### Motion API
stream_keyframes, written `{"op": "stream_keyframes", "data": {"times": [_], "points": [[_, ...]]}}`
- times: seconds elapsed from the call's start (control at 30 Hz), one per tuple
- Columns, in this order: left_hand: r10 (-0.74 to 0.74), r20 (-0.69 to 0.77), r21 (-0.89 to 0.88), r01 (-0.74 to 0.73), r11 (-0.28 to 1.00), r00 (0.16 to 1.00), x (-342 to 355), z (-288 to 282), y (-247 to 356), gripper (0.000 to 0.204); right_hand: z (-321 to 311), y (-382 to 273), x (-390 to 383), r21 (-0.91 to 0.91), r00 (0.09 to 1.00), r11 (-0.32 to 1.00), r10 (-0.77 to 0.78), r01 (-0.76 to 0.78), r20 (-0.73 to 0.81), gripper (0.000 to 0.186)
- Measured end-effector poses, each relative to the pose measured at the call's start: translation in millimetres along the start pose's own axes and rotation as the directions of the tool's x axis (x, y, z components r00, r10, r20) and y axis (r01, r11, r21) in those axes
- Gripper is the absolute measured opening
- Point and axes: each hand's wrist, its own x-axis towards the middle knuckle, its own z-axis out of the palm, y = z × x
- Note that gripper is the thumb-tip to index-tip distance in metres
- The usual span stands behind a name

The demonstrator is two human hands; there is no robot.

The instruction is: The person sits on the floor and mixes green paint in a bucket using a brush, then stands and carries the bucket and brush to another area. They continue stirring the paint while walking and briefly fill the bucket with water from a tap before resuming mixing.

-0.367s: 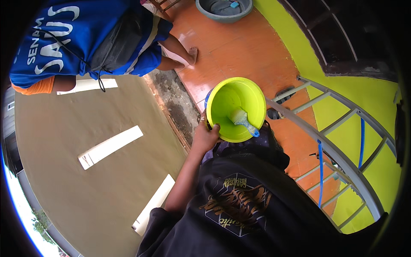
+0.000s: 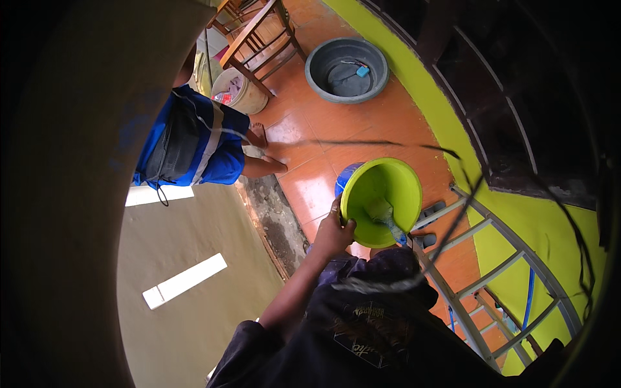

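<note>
Left hand (image 2: 333,234): pinches rim of lime-green bucket (image 2: 409,191), thumb against fingers, fingertips partly hidden.
Right hand: out of view, cannot tell fingers.
Bucket: ahead of black T-shirt (image 2: 420,339), paintbrush (image 2: 384,216) inside.
Handling: best kept level, clear of ladder (image 2: 490,276).
Writing: shirt print (image 2: 360,346), too blurred to read.

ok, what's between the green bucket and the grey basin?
Head view: orange tiled floor between bucket and basin, with a blurred cord crossing the picture there.
</note>
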Motion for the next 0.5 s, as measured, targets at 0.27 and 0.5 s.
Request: {"op": "stream_keyframes", "data": {"times": [0.27,0.5], "points": [[-0.092,0.170,0.044,0.085,0.995,0.981,124,-19,110,0.072,-105,-223,-8,-0.187,0.858,0.840,-0.481,0.510,0.180,0.042],[0.045,0.247,-0.141,-0.010,0.990,0.968,216,-72,154,0.072,-123,-383,-116,-0.106,0.350,0.338,-0.830,0.935,0.435,0.042]]}}
